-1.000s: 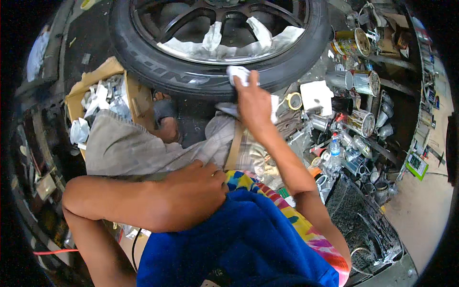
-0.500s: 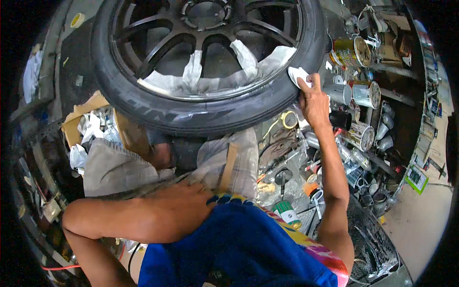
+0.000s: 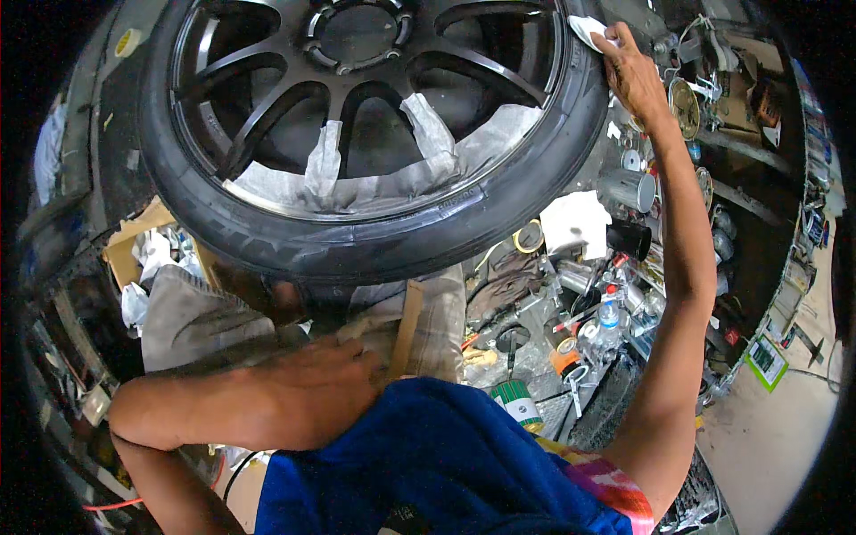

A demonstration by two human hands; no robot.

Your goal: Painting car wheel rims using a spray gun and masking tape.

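Observation:
A large black tyre (image 3: 312, 252) on a dark multi-spoke wheel rim (image 3: 308, 85) fills the upper middle. White masking paper (image 3: 374, 189) lines the lower inside of the rim, with two strips running up the spokes. At the tyre's upper right, my right hand (image 3: 635, 78) is closed on a folded white cloth or paper wipe (image 3: 588, 32), pressed against the sidewall. My left hand (image 3: 334, 379) lies across my lap with its fingers loosely laid out, nothing visible in it. Beside its fingertips a flat brown strip (image 3: 407, 328) rests on my trouser leg.
A cardboard box (image 3: 120, 254) of crumpled white scraps stands left of my knee. Right of me sit a white sheet (image 3: 573, 223), a tape roll (image 3: 529, 236), a grey can (image 3: 629, 189), a plastic bottle (image 3: 609, 314) and a green-and-white can (image 3: 517, 403). Another tape roll (image 3: 127, 42) lies far left.
My right hand has slid the white wipe up and right along the tyre's sidewall. The wheel sits slightly further left and lower in view. The left hand stays on my lap.

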